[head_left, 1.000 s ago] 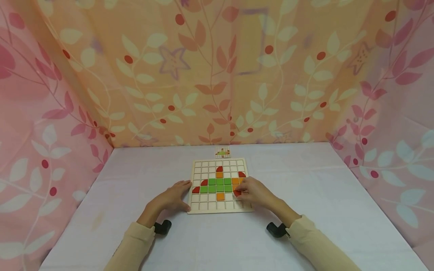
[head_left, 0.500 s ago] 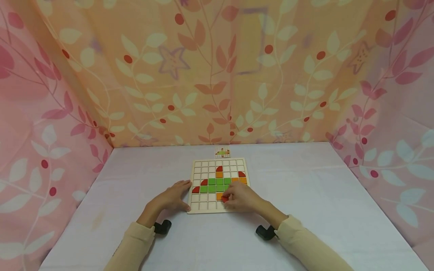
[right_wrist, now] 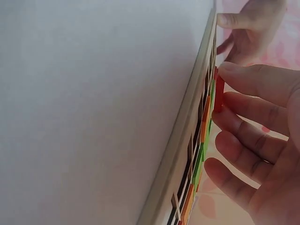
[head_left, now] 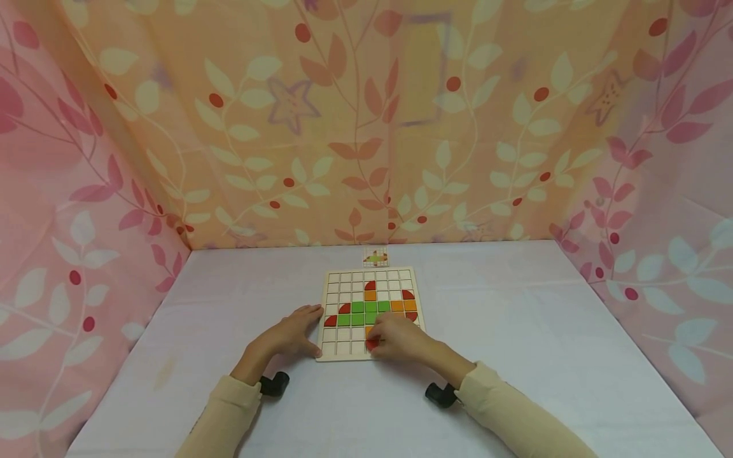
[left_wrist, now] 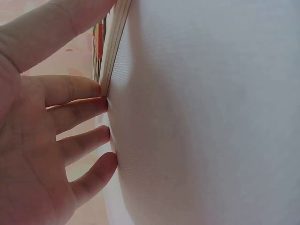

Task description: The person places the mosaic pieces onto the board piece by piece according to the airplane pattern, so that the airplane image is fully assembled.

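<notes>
A square wooden grid board (head_left: 338, 278) lies on the table, filled in part with green square tiles (head_left: 357, 307), orange square tiles (head_left: 410, 305) and red quarter-round tiles (head_left: 370, 285). At the board's lower middle, my right hand (head_left: 401, 337) pinches a red quarter-round tile (right_wrist: 219, 93) between thumb and fingertips. It partly covers an orange tile (head_left: 368, 332) just above. My left hand (head_left: 293, 334) rests at the board's left edge, thumb and fingers spread. In the left wrist view its fingertips (left_wrist: 96, 86) touch the board's side and the cloth.
Behind the board lies a small pattern card (head_left: 375, 257) with a similar coloured figure. White cloth covers the table (head_left: 229, 273). Patterned fabric walls (head_left: 366, 127) enclose the back and both sides. Each wrist carries a black camera (head_left: 275, 384).
My right hand has moved left and toward me, from the board's right side to its lower middle, carrying the red tile. Tiles at the right are uncovered. The left hand stays put.
</notes>
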The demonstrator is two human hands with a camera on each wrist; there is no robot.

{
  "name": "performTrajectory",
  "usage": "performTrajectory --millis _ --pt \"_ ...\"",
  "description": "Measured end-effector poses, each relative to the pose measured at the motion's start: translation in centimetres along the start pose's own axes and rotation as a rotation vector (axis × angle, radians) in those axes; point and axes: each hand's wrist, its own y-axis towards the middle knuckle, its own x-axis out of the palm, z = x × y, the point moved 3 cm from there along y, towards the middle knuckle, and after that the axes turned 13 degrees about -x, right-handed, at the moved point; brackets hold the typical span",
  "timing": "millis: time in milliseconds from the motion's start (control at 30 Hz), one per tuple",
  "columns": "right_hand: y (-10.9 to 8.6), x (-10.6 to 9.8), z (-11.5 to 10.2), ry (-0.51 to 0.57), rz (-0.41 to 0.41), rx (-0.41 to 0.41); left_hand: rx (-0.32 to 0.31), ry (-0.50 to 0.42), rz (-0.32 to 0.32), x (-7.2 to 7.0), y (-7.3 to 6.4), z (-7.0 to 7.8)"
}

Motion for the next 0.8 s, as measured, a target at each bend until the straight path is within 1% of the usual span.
performTrajectory --millis 367,800 --pt "-0.04 0.23 -0.28 -0.065 -0.012 0.003 0.001 -0.005 -0.003 0.02 0.08 -0.03" --pt "-0.01 0.59 0.04 -0.059 -0.001 0.004 0.004 -0.006 0.005 -0.06 -0.18 0.04"
